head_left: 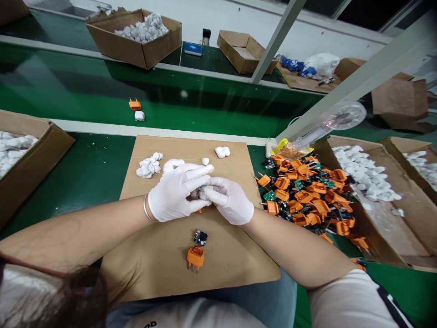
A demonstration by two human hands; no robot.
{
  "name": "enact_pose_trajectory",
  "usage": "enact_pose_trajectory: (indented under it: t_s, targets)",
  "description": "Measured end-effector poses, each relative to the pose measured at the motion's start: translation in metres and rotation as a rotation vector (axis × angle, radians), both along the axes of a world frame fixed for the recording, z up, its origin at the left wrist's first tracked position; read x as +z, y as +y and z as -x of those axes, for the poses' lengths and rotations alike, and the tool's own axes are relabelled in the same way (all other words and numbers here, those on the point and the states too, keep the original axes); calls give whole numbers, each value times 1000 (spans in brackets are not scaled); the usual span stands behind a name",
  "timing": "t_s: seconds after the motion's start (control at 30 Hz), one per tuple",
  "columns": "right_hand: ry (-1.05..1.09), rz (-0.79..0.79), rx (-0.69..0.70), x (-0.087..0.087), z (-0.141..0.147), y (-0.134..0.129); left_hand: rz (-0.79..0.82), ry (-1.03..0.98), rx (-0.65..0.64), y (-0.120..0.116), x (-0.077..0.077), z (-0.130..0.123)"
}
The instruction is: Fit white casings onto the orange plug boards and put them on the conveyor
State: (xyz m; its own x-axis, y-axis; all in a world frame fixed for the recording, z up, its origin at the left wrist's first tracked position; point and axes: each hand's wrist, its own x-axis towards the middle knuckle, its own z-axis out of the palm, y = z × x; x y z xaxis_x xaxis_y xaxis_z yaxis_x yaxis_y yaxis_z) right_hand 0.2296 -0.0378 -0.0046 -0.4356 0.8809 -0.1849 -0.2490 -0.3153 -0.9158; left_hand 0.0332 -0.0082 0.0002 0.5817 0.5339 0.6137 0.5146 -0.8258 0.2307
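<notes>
Cardboard boxes [112, 45] hold white pieces [143, 31]

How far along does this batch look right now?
Looks done: a small pile of white pieces and an orange plug housing beside a circuit board lie on the cardboard sheet. In hand: the left hand and right hand pinch a small part, mostly hidden. Left: a large heap of orange housings and circuit boards on the right, beside a box of white pieces.
</notes>
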Motion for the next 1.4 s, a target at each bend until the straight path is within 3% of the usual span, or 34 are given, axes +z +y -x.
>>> enact_pose_trajectory:
  t_s: [0.23, 0.43, 0.57, 0.73, 1.0, 1.2, 1.33, 1.4]
  targets:
    - [-50, -111, 79, 3, -2, 3, 26, 32, -95, 5, -3, 4]
    - [-184, -17, 76, 4, -1, -1, 26, 8, -108, 0, -9, 4]
    - [-210, -48, 85, 5, -1, -4, 37, -4, -100, -1, -11, 5]
    - [-168, -99, 128, 9, -2, -1, 65, 19, -101, -1, -7, 4]
    - [-69, -79, 86, 10, -2, -4, 31, -98, -165, -5, 2, -2]
    - [15, -33, 112, 9, -3, -3, 221, -80, -176, -2, 6, 2]
    - [-76, -70, 232, 15, -4, 0, 317, 9, -339, 1, 10, 3]
    - [-118, -117, 244, 17, -4, 1, 319, -40, -341, 1, 8, 3]
